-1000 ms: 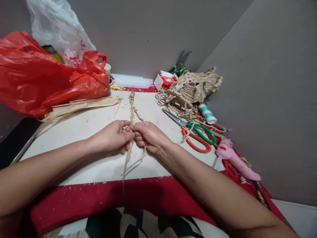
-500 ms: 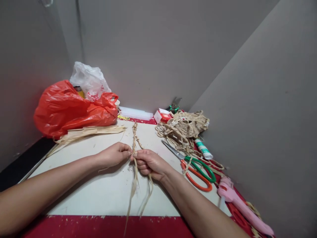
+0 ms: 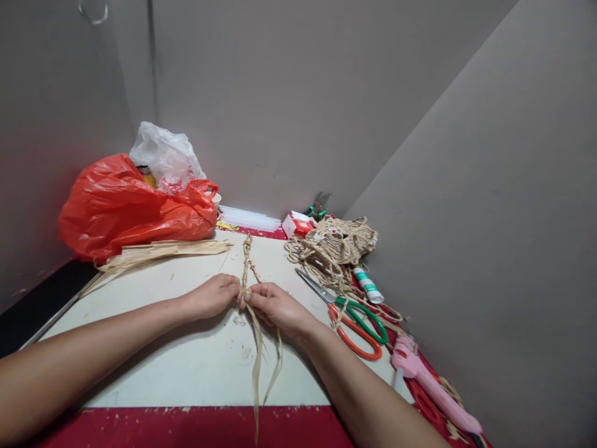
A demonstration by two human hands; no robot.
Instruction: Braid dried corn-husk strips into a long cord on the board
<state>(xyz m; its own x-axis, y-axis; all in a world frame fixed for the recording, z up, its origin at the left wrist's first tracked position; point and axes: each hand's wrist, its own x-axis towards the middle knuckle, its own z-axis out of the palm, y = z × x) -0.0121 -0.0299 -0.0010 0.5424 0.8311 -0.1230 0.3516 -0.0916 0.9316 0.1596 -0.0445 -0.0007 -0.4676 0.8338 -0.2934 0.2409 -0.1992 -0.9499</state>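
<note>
Braid [image 3: 245,258] lies on the white board [image 3: 153,379], straight ahead of me, long axis running away from my body; its worked end is right at my fingertips, finished length beyond them, loose strips [image 3: 256,361] trailing back toward me, one past the board's near edge. Left hand [image 3: 217,296] comes in from the left, fingers curled and pinching at the braid's lower end; right hand [image 3: 276,306] meets it from the right, thumb and forefinger pressed on the same spot, other fingers folded under. Both are about equally near, fingertips touching or nearly so; can't tell which strand each one has. Thin side cord [image 3: 255,272] slants off the braid toward the right hand, its lower end hidden there. Containers: red plastic bag [image 3: 124,208] at far left, bulging, contents hidden; whitish plastic bag [image 3: 164,152] behind it, contents unclear; yellow jar [image 3: 148,178] between them, mostly covered; pale cup [image 3: 216,199] at the red bag's right edge, can't see inside. Small red-and-white box [image 3: 298,226] beside the cord heap [image 3: 342,242], inside not visible.
</note>
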